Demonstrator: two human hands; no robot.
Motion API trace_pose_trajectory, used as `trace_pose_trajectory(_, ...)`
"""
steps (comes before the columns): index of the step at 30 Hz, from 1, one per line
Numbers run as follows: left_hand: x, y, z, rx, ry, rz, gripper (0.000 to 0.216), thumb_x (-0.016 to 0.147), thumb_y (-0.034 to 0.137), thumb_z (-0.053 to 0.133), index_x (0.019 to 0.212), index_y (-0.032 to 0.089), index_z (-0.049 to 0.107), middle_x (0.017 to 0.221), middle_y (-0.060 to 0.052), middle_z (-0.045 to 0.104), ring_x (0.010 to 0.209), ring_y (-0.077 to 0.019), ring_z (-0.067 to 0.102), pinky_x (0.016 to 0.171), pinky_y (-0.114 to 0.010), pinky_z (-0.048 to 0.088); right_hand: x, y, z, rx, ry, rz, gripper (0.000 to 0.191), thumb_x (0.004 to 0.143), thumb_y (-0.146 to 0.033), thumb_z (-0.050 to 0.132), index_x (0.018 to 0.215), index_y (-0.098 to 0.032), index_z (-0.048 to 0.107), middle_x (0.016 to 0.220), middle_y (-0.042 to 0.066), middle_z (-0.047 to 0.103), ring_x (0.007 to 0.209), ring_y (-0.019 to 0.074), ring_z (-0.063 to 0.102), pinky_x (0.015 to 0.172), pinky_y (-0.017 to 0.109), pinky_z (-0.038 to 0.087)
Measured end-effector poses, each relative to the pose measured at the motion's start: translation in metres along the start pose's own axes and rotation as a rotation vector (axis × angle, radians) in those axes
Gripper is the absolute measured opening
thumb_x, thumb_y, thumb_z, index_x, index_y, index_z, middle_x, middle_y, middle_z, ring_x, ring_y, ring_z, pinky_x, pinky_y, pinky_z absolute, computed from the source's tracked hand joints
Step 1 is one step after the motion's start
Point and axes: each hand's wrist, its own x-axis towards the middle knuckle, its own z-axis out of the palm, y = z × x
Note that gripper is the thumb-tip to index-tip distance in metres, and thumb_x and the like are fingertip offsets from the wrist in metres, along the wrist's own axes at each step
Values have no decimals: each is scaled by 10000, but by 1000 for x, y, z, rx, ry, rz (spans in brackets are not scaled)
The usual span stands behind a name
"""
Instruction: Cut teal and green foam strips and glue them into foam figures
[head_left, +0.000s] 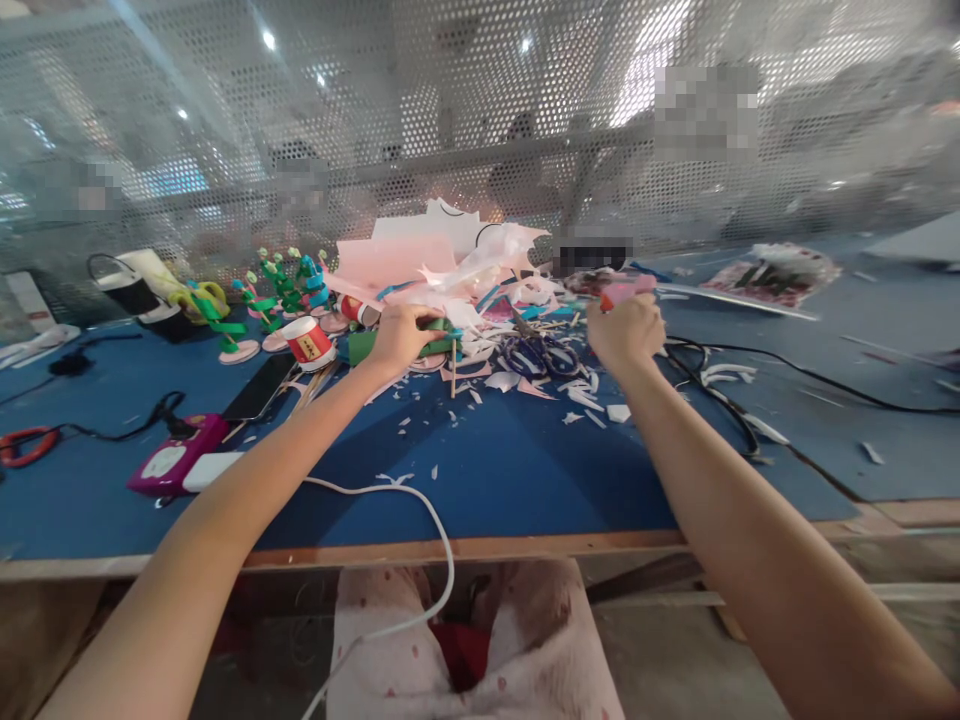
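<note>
My left hand (405,335) is closed with its fingers pinching a green craft piece (433,325) that has a thin wooden stick (453,368) hanging from its right end. Below that hand lies a rolled green sheet (362,346), partly covered. My right hand (628,325) is wrapped round a pink glue gun (631,288) with an orange tip pointing left; most of its handle is hidden. Between both hands, dark blue-handled scissors (536,355) rest among white and pink paper scraps (487,290).
Several small green paper plants (281,280) on pink discs stand left, near a red-and-white cup (308,343). Closer in are a black phone (261,387) and a purple power adapter (180,455). A white cable (431,510) crosses the table edge; a black cable (795,370) runs right.
</note>
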Motion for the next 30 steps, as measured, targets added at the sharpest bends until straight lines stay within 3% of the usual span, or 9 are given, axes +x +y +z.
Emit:
trace_pose_trajectory(4, 0, 0, 0, 3, -3, 21, 174, 626, 95, 716, 797, 131, 715, 798, -66, 726, 714, -154, 649, 698, -257, 507, 6, 6, 4, -28, 32, 32, 595, 751, -230, 514, 1267, 21, 358, 1369, 319, 296, 1312, 411, 240, 1013, 555, 246)
trace_pose_trajectory(7, 0, 0, 0, 8, -1, 30, 173, 624, 98, 719, 794, 131, 716, 795, -70, 726, 715, -157, 649, 693, -258, 500, -11, -3, 13, 11, 143, -146, 545, 766, -270, 493, 1225, -2, 376, 1345, 314, 288, 1299, 419, 214, 998, 591, 210)
trace_pose_trajectory(9, 1, -1, 0, 15, 5, 27, 173, 625, 101, 721, 796, 130, 718, 801, -72, 725, 724, -162, 650, 689, -258, 495, -34, -14, 21, 25, 15, -369, 459, 775, -343, 507, 1098, -19, 461, 1187, 284, 443, 1201, 393, 346, 964, 567, 270)
trace_pose_trajectory(11, 3, -2, -2, 27, 9, 26, 180, 626, 99, 722, 802, 134, 721, 811, -68, 725, 738, -165, 649, 695, -258, 491, -63, -26, 29, 20, -203, -583, 368, 813, -409, 462, 974, -82, 513, 1011, 210, 548, 1075, 337, 458, 924, 508, 340)
trace_pose_trajectory(15, 7, -7, -6, 55, 18, 33, 178, 640, 114, 714, 815, 145, 724, 833, -59, 723, 773, -168, 645, 723, -262, 482, -110, -42, 33, -160, -453, -790, 479, 819, -464, 456, 1000, -25, 520, 1042, 240, 557, 1051, 340, 495, 926, 427, 359)
trace_pose_trajectory(21, 11, -13, -11, 122, 57, 30, 170, 657, 185, 720, 824, 150, 723, 828, -72, 720, 769, -179, 641, 733, -282, 479, -111, -44, 23, -244, -596, -788, 349, 828, -253, 407, 1024, 4, 539, 1024, 230, 606, 1017, 309, 573, 845, 327, 414)
trace_pose_trajectory(30, 9, -11, -10, 136, 28, 43, 161, 663, 224, 716, 810, 159, 722, 821, -73, 719, 772, -181, 643, 696, -272, 486, -99, -40, 28, -250, -629, -774, 296, 839, -151, 383, 1027, -9, 563, 1038, 247, 624, 1016, 302, 602, 799, 321, 441)
